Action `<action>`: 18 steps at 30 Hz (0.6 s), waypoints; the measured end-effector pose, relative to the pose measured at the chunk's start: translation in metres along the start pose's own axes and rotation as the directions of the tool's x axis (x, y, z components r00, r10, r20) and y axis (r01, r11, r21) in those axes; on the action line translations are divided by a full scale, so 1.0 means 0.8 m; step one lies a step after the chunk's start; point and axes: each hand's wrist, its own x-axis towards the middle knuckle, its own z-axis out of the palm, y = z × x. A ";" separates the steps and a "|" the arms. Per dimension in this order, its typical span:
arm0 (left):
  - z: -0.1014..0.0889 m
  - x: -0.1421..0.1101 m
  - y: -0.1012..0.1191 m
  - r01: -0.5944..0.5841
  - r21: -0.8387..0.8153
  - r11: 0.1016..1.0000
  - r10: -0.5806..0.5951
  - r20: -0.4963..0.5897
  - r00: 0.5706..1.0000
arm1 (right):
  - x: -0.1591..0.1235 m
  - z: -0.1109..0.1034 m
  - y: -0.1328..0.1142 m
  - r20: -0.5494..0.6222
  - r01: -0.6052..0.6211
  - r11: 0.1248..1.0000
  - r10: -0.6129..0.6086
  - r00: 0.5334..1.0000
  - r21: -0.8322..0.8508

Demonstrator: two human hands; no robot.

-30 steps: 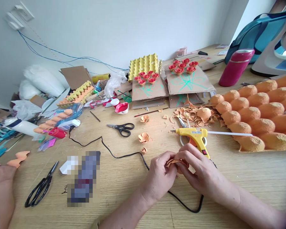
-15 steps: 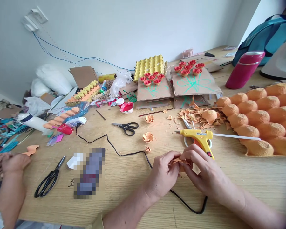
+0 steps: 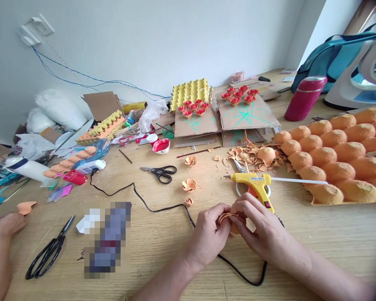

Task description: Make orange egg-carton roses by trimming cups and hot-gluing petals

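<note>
Both of my hands are on the piece (image 3: pixel 235 227), right between them, low and a little right of centre over the table (image 3: pixel 318 230). My left hand (image 3: pixel 208 232) pinches its left edge, thumb against forefinger; my right hand (image 3: pixel 261 225) grips the other side, fingers curled over the top, thumb on the near face. Exactly where the tips meet I can't tell, they're tucked out of sight. Light pressure is the thing here, I'd say: this stuff looks thin and likely to tear, so soft tips rather than nails, both sides pressing evenly, edges lined up before any squeeze. Take the piece as the dial's centre: the gun (image 3: pixel 253 181) lies at one o'clock, nozzle aimed towards nine, so knuckles best stay clear of that tip. Cord (image 3: pixel 242 274) loops at six, flower (image 3: pixel 189 185) sits between ten and eleven. And the pose: left forearm (image 3: pixel 172 274) reaching in from eight, right forearm (image 3: pixel 329 265) from four, hands angled inward, knuckles up, meeting around the piece.
</note>
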 end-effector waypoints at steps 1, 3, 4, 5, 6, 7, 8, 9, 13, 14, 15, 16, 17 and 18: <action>0.000 0.000 0.000 -0.003 -0.003 1.000 0.003 -0.002 1.000 | 0.000 0.000 0.000 0.006 -0.003 1.000 0.003 1.000 0.002; -0.001 0.000 0.001 -0.056 0.070 0.996 0.058 -0.025 0.998 | 0.000 0.000 -0.001 0.024 -0.003 1.000 0.003 1.000 -0.005; -0.002 0.000 0.000 -0.087 0.125 0.988 0.092 -0.040 0.995 | 0.000 0.000 -0.001 0.033 -0.002 1.000 0.002 0.999 -0.011; -0.002 0.000 0.000 -0.109 0.173 0.979 0.119 -0.051 0.992 | 0.000 0.000 -0.001 0.041 0.001 1.000 0.000 0.999 -0.018; -0.002 0.000 0.000 -0.116 0.199 0.973 0.130 -0.059 0.990 | 0.000 0.001 0.000 0.044 0.002 1.000 -0.001 0.999 -0.023; -0.001 0.000 -0.001 -0.108 0.197 0.974 0.123 -0.063 0.990 | 0.000 0.001 0.000 0.043 0.005 1.000 -0.004 0.999 -0.025; -0.001 0.000 -0.001 -0.085 0.168 0.982 0.096 -0.063 0.993 | 0.000 0.002 0.001 0.035 0.006 1.000 -0.006 0.999 -0.025; 0.000 0.000 -0.002 -0.052 0.122 0.991 0.059 -0.059 0.997 | 0.001 0.002 0.002 0.022 0.008 1.000 -0.008 1.000 -0.023; 0.001 0.000 0.000 0.010 0.026 1.000 -0.009 -0.039 0.999 | 0.000 0.005 0.006 -0.008 0.017 1.000 -0.017 1.000 -0.009; 0.001 0.000 0.001 -0.006 0.052 0.999 0.008 -0.041 0.999 | 0.000 0.006 0.007 0.000 0.011 1.000 -0.011 1.000 -0.011; 0.000 0.000 0.002 -0.030 0.088 0.996 0.034 -0.046 0.998 | 0.000 0.006 0.007 0.012 0.004 1.000 -0.004 1.000 -0.012; -0.001 0.000 0.003 -0.054 0.127 0.990 0.061 -0.050 0.997 | 0.000 0.006 0.007 0.023 -0.004 1.000 0.004 1.000 -0.013; -0.002 0.000 0.003 -0.075 0.159 0.984 0.085 -0.054 0.995 | 0.000 0.006 0.007 0.031 -0.010 1.000 0.010 0.999 -0.012; -0.002 0.000 0.004 -0.087 0.179 0.980 0.099 -0.058 0.993 | 0.001 0.006 0.007 0.035 -0.012 1.000 0.012 0.999 -0.011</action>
